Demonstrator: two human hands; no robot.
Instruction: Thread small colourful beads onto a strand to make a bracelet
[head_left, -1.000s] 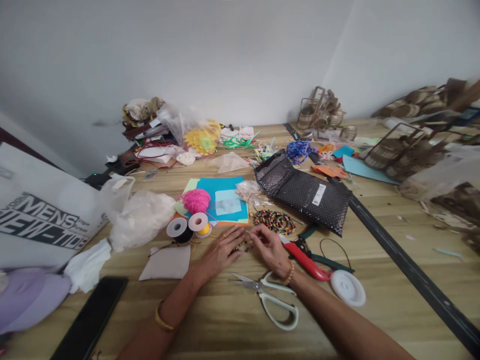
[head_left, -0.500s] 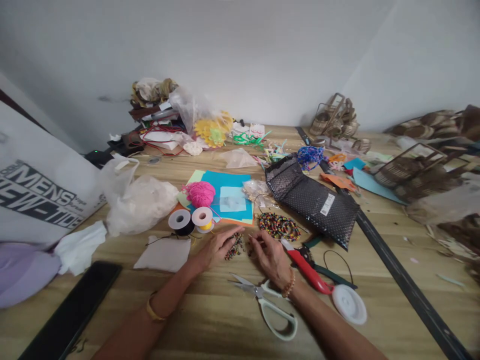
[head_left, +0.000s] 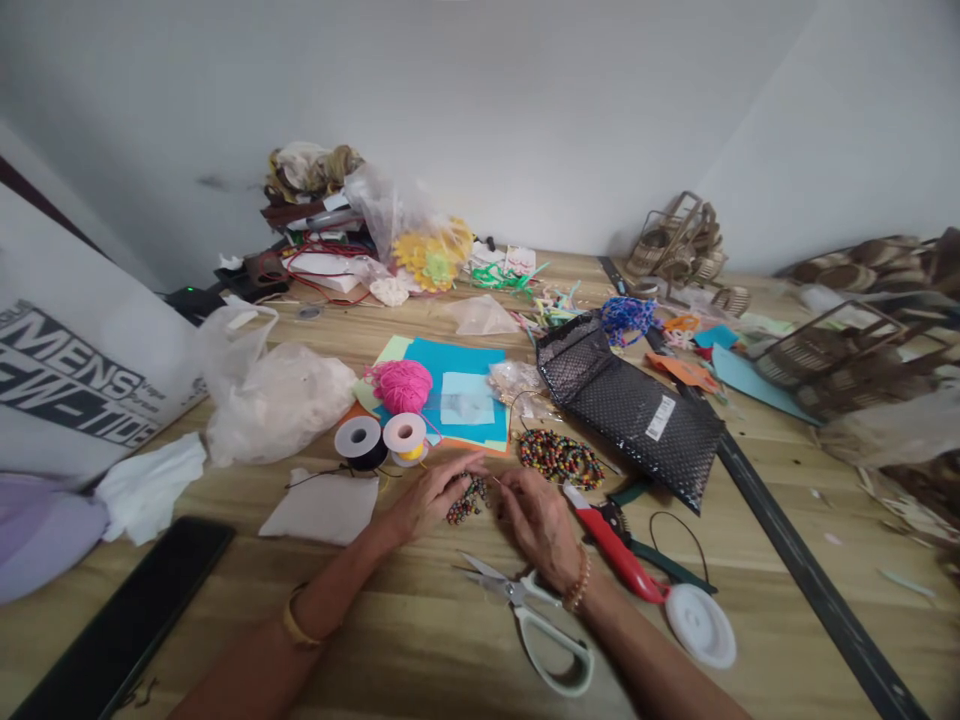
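My left hand [head_left: 427, 497] rests on the wooden table [head_left: 420, 650] with its fingertips pinched on a short strand of multicoloured beads [head_left: 466, 499]. My right hand [head_left: 538, 522] is close beside it, fingers curled at the strand's right end, apparently pinching a thin thread I can barely see. A coil of the same coloured beads [head_left: 561, 458] lies just beyond my right hand. Two thread spools, black [head_left: 360, 443] and yellow [head_left: 405, 438], stand just left of my left hand. White-handled scissors [head_left: 534, 618] lie under my right wrist.
Red-handled pliers [head_left: 611, 545] and a white lid [head_left: 700, 625] lie at the right. Beyond are a black bubble mailer [head_left: 634, 405], blue paper sheets [head_left: 457, 390] with pink yarn [head_left: 402, 385], plastic bags [head_left: 274, 395], a black phone [head_left: 116, 640] and woven baskets [head_left: 832, 355].
The view has swung slightly left and down. My hands have drawn closer together around the short bead strand, which now hangs from my left fingers.
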